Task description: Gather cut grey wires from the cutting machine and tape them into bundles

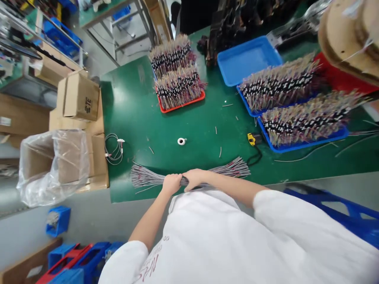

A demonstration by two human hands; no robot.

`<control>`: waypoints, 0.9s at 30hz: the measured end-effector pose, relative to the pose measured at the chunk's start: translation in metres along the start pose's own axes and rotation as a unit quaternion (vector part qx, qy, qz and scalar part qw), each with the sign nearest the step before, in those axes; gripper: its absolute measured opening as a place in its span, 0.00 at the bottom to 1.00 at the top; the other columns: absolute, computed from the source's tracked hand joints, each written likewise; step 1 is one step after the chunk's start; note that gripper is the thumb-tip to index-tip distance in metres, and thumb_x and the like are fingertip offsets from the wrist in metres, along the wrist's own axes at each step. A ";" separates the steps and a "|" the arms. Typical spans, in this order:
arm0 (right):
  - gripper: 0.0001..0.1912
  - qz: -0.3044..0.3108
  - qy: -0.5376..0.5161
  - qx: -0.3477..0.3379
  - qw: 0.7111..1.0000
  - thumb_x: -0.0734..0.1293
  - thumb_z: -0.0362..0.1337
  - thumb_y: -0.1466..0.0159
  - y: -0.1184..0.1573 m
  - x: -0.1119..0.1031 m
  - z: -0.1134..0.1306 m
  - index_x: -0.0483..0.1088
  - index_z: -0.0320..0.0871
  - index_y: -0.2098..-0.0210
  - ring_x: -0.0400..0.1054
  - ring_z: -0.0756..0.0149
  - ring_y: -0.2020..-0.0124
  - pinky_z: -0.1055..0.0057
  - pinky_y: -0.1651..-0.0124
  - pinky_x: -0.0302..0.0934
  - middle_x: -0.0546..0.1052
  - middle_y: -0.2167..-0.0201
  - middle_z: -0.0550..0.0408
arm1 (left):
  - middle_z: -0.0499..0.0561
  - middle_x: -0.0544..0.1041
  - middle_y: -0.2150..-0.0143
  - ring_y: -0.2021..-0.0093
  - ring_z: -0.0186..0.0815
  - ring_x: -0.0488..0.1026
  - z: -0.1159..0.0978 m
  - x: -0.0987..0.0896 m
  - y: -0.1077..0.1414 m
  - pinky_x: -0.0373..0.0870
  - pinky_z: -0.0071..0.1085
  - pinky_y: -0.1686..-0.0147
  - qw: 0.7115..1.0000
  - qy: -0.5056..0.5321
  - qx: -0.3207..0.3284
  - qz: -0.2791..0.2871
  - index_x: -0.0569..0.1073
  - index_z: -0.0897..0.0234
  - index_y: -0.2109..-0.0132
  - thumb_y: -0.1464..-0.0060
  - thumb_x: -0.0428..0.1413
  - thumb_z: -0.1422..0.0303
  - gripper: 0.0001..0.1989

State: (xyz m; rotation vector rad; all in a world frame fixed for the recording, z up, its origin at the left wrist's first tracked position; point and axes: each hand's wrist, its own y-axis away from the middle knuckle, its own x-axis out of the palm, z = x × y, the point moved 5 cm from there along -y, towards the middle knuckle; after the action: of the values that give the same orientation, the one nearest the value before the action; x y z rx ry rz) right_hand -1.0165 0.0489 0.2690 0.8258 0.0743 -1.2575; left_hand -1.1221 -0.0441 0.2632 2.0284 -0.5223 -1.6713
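Note:
A long bundle of thin grey wires [148, 176] lies along the front edge of the green table, its ends fanned out on both sides. My left hand [172, 184] is closed around the middle of the bundle. Right beside it, my right hand [194, 178] wraps over the same bundle with fingers curled on it. Just beyond the hands sits a small white roll [181, 141]. A coil of grey cable [114, 149] rests at the table's left edge.
Red tray [182, 105] and blue trays [310, 144] hold dense wire bunches at the back and right. An unfilled blue tray [248, 59] lies behind. A yellow tool [251, 139] is right of centre. Cartons [81, 96] and a plastic-lined box [55, 161] stand left.

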 end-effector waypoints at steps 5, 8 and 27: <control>0.14 0.127 -0.120 0.043 0.984 0.71 0.42 0.52 -0.057 0.026 0.011 0.78 0.40 0.69 0.74 0.60 0.69 0.70 0.67 0.64 0.81 0.70 0.53 | 0.59 0.75 0.62 0.58 0.47 0.73 0.001 0.002 0.006 0.67 0.41 0.57 0.999 0.003 -0.023 0.032 0.71 0.66 0.55 0.45 0.53 0.67 0.11; 0.16 0.088 -0.121 0.088 0.985 0.69 0.41 0.52 -0.056 0.035 0.001 0.78 0.40 0.66 0.75 0.57 0.68 0.68 0.68 0.65 0.81 0.68 0.49 | 0.61 0.75 0.58 0.54 0.48 0.72 0.004 -0.010 0.010 0.68 0.42 0.54 0.999 0.012 -0.016 0.038 0.71 0.67 0.52 0.47 0.55 0.67 0.15; 0.04 0.076 -0.342 0.078 0.933 0.66 0.34 0.52 -0.056 0.011 -0.015 0.70 0.42 0.74 0.68 0.69 0.79 0.75 0.75 0.59 0.73 0.82 0.60 | 0.50 0.72 0.59 0.62 0.34 0.71 0.081 -0.026 0.041 0.68 0.32 0.59 0.837 0.411 -0.317 -0.172 0.63 0.60 0.50 0.41 0.47 0.64 0.12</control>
State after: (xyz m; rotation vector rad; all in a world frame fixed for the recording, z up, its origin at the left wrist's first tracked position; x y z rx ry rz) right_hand -1.0547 0.0449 0.2247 0.4756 -0.6467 -1.3507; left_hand -1.2062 -0.0717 0.2946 2.0923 0.6451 -0.7720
